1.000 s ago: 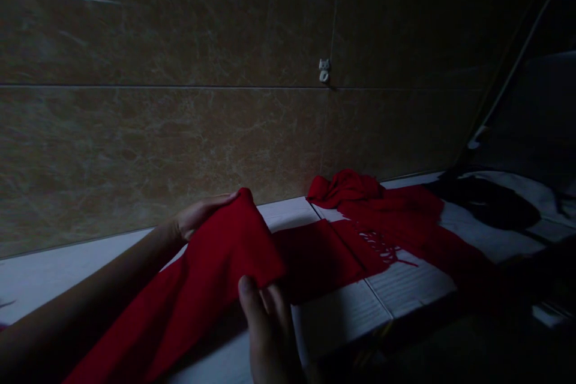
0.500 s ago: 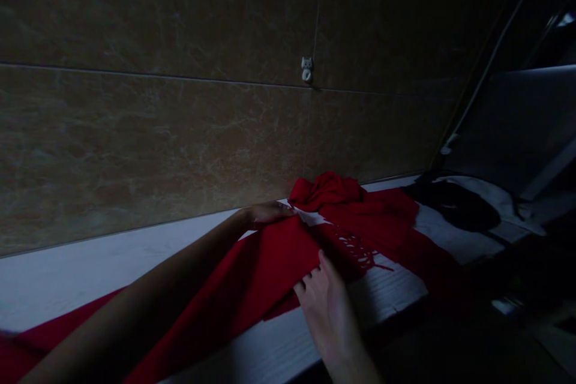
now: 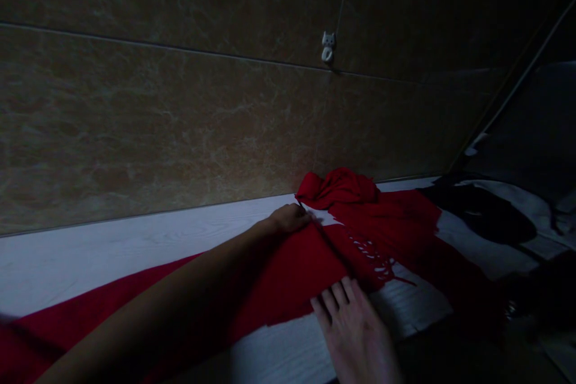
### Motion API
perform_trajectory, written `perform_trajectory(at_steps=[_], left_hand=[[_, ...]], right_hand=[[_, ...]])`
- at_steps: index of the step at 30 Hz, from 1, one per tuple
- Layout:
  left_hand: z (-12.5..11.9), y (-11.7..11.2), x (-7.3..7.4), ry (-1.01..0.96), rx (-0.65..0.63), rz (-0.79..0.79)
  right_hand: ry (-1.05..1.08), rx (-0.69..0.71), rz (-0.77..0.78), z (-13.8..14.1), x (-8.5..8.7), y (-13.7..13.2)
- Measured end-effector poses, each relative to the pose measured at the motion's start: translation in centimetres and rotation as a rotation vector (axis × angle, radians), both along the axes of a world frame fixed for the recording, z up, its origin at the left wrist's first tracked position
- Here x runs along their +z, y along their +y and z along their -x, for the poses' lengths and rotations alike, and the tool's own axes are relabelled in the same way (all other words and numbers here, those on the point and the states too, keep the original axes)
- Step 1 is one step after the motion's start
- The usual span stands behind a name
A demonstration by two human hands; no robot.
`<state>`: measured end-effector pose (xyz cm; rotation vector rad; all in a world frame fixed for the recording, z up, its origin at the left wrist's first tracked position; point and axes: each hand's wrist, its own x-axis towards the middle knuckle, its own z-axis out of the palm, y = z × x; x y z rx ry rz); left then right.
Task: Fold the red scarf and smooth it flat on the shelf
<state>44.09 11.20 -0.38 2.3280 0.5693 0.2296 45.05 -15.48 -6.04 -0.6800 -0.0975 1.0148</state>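
Note:
A long red scarf [image 3: 288,270] with a fringed end lies folded over on a white wood-grain tabletop [image 3: 112,246] against a brown tiled wall. My left hand [image 3: 290,218] reaches across and rests at the far corner of the folded scarf, fingers curled down onto the cloth. My right hand [image 3: 355,327] lies flat at the near edge of the fold, fingers stretched out and pressing on the cloth and table. More red cloth [image 3: 342,186] is bunched up by the wall just beyond the fold.
A small white cat-shaped hook [image 3: 328,47] is stuck on the wall above. A black and white garment [image 3: 486,216] lies at the right end of the table. The scene is dim, and the table's front edge runs close to my right hand.
Both hands carried the lifted scarf end to the right and laid it down over the rest. The right hand let go and now lies flat on it.

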Motion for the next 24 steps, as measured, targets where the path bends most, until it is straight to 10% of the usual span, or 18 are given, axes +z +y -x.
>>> perform_trajectory(at_steps=[6,13,19,24], left_hand=[[4.2,1.3,1.6,0.060,0.100,-0.051],[17.9,3.1,2.0,0.087,0.221,-0.111],[28.0,-0.4,2.8,0.033,0.185,-0.407],[38.5,-1.7,5.7,0.025,0.317,-0.505]], right_hand=[[-0.209,-0.002,0.077,-0.7,-1.8,-1.0],[-0.776,-0.031,0.115,-3.6,-0.7,-3.6],[-1.463,0.022,0.219,-1.1,7.7,5.5],[-1.911,0.188,0.462,-2.6,4.7,12.0]])
